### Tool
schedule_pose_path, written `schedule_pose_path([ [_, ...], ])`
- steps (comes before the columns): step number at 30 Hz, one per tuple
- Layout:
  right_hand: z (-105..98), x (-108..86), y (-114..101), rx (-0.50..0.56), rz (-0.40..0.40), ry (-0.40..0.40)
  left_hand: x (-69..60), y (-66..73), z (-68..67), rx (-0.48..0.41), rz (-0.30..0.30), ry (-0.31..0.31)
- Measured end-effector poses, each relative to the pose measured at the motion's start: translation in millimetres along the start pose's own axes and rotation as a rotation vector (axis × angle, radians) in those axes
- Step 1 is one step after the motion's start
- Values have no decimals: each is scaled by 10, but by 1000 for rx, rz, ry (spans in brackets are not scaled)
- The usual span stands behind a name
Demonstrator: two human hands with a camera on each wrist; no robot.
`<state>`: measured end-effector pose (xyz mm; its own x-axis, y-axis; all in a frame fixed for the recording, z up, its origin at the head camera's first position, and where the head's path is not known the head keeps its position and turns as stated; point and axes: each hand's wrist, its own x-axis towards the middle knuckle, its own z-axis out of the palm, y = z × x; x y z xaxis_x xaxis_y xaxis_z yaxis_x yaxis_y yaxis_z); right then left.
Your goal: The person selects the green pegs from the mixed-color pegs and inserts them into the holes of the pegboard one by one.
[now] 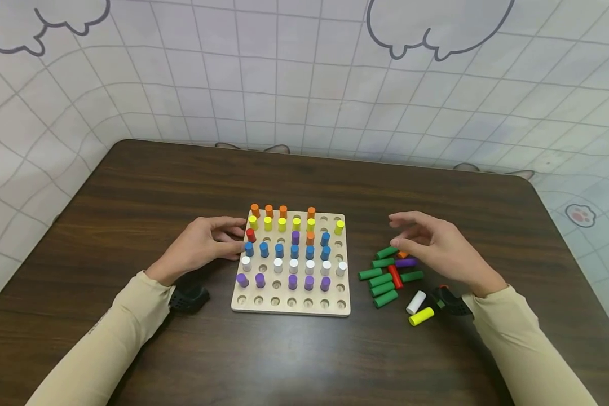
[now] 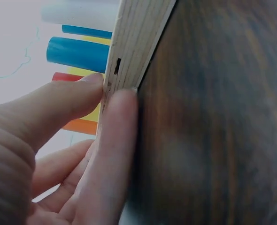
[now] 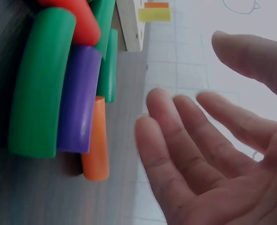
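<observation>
A square wooden pegboard (image 1: 284,305) carries rows of upright orange, yellow, red, blue, white and purple pegs, with several bare holes among them. My left hand (image 1: 195,248) holds the board's left edge. In the left wrist view its thumb (image 2: 77,96) touches the edge beside a blue peg (image 2: 77,54), while another finger lies along the board's side. To the right of the board, my right hand (image 1: 433,242) hovers by the loose pegs, fingers spread and palm bare. Nearest it are an orange peg (image 3: 96,140), a purple peg (image 3: 80,101) and a green peg (image 3: 40,84).
Several green pegs (image 1: 383,287) lie loose right of the board, with a red peg (image 1: 395,277) across them. A white peg (image 1: 416,302) and a yellow peg (image 1: 421,316) lie nearer the front. Behind the dark wooden table (image 1: 182,175) hangs a grid-patterned cloth (image 1: 309,84).
</observation>
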<state>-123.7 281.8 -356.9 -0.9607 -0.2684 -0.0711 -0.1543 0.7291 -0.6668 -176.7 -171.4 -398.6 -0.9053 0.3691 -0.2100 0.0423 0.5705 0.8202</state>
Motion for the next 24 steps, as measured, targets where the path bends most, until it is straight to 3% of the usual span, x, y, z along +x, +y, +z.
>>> schedule_pose_path([
  [3,-1,0,12,-41,5,-13,-6,3,-5,-64,-15,-17],
  [15,33,32,119,-55,-60,-72,8,-4,6,-146,-81,-49],
  [24,126,81,113,-119,-126,29,15,-15,0,-194,-95,-67],
])
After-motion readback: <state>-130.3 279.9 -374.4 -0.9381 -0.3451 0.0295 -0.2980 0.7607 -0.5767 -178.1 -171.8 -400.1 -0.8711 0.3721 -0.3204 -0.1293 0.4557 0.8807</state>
